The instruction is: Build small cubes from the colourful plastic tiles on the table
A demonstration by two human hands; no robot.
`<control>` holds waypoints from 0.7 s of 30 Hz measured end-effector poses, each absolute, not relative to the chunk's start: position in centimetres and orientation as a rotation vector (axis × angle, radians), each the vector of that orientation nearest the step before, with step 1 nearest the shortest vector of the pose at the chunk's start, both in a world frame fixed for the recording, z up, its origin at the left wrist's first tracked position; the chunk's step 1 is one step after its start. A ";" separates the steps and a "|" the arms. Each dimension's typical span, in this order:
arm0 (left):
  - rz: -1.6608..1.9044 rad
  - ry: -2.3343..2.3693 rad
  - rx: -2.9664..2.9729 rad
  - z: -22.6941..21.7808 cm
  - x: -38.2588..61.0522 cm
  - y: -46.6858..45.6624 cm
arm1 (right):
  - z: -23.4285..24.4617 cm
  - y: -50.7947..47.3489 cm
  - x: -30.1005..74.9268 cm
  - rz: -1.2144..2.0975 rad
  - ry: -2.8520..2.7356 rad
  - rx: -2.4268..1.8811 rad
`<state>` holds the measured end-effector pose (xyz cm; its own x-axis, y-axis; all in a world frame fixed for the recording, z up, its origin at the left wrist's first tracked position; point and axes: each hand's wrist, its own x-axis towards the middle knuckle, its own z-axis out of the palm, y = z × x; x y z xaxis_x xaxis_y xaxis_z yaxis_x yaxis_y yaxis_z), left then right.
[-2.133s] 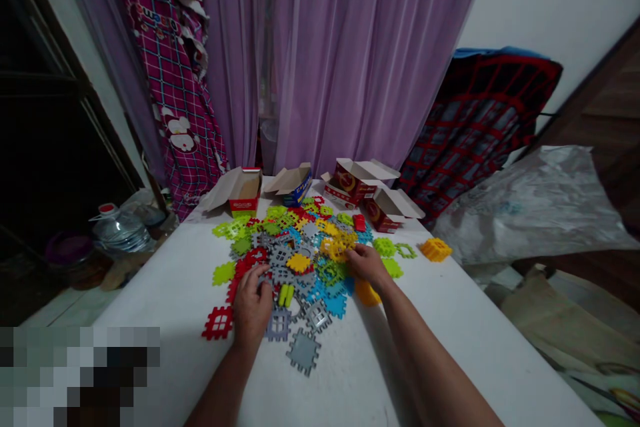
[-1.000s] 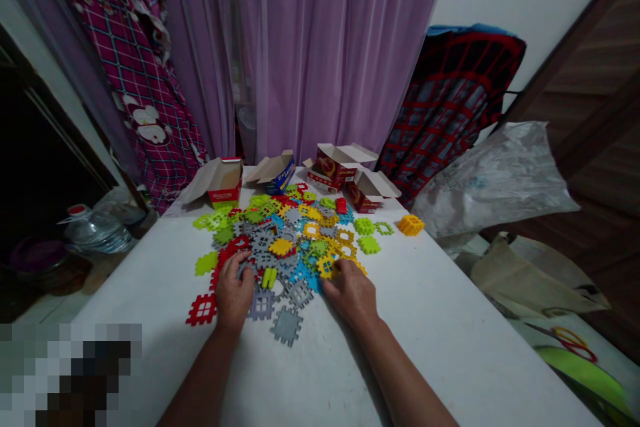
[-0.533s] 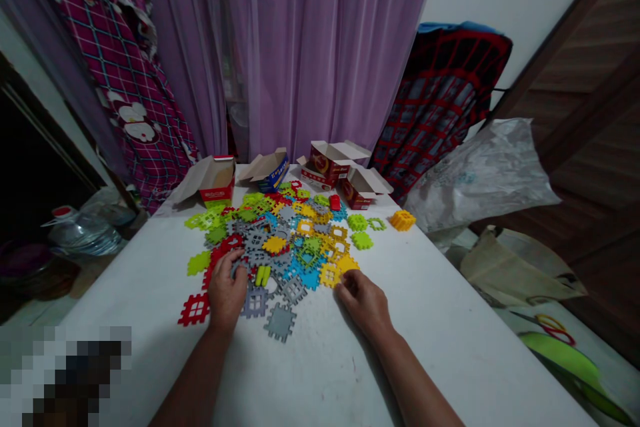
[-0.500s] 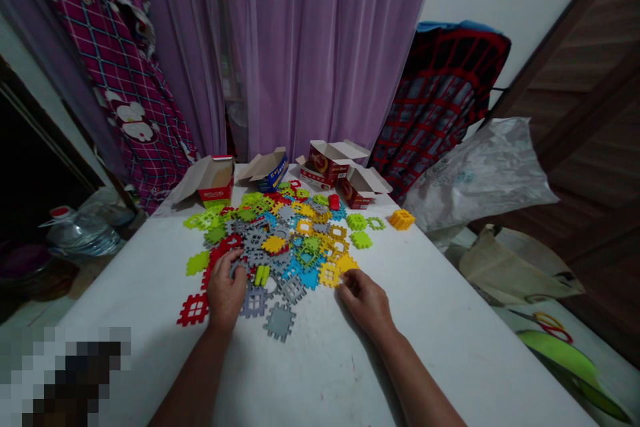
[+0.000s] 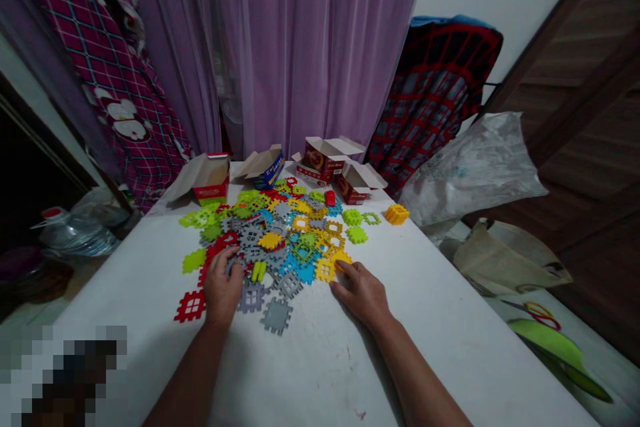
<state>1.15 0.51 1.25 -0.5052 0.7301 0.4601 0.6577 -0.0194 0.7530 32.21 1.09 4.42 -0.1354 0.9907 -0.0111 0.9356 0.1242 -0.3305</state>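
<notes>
A heap of flat, notched plastic tiles (image 5: 280, 240) in grey, green, yellow, blue and red lies on a white table (image 5: 450, 320). My left hand (image 5: 223, 287) lies palm down on the heap's near left edge, its fingers spread over grey and red tiles. A red window tile (image 5: 190, 305) sits just left of it, and a grey tile (image 5: 276, 315) just right. My right hand (image 5: 361, 292) rests on the table at the heap's near right edge. Its fingertips touch a yellow tile (image 5: 325, 270) and an orange piece (image 5: 343, 259), gripping nothing.
Opened cardboard boxes (image 5: 205, 177) (image 5: 265, 167) (image 5: 325, 157) (image 5: 356, 187) stand at the table's far edge, before a purple curtain (image 5: 310, 47). An orange cube of joined tiles (image 5: 397, 214) sits apart at the right. A crumpled plastic bag (image 5: 470, 173) lies beyond the right edge, a water bottle (image 5: 70, 233) on the left.
My right hand drew back from the middle of the heap to its near right edge. An orange piece once under it now lies by its fingertips. My left hand barely moved.
</notes>
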 end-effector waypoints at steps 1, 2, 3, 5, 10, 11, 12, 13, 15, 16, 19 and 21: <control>1.574 2.153 1.520 1.3 1.2 0.5 | 4.4 1.1 32.2 0.379 -2.189 -1.912; 1.573 2.156 1.514 1.3 1.2 0.5 | 4.3 1.1 32.1 0.376 -2.191 -1.911; 1.572 2.155 1.511 1.3 1.2 0.4 | 4.3 1.1 32.1 0.373 -2.191 -1.908; 1.569 2.146 1.509 1.3 1.2 0.4 | 4.2 1.2 31.9 0.366 -2.187 -1.902; 1.551 2.167 1.503 1.4 1.3 0.5 | 3.7 1.3 31.5 0.347 -2.141 -1.918; 1.548 2.172 1.505 1.4 1.3 0.5 | 3.6 1.3 31.5 0.344 -2.128 -1.911; 1.546 2.173 1.508 1.4 1.3 0.5 | 3.4 1.3 31.4 0.341 -2.116 -1.897; 1.546 2.172 1.510 1.5 1.3 0.5 | 3.1 1.3 31.4 0.335 -2.102 -1.877; 1.548 2.168 1.507 1.5 1.3 0.5 | 2.7 1.2 31.3 0.313 -2.064 -1.841; 1.548 2.166 1.503 1.5 1.3 0.5 | 2.5 1.2 31.3 0.301 -2.039 -1.827; 1.549 2.154 1.502 1.5 1.3 0.4 | 2.1 1.2 31.6 0.258 -1.949 -1.811; 1.550 2.150 1.502 1.5 1.3 0.4 | 1.9 1.2 32.0 0.232 -1.895 -1.809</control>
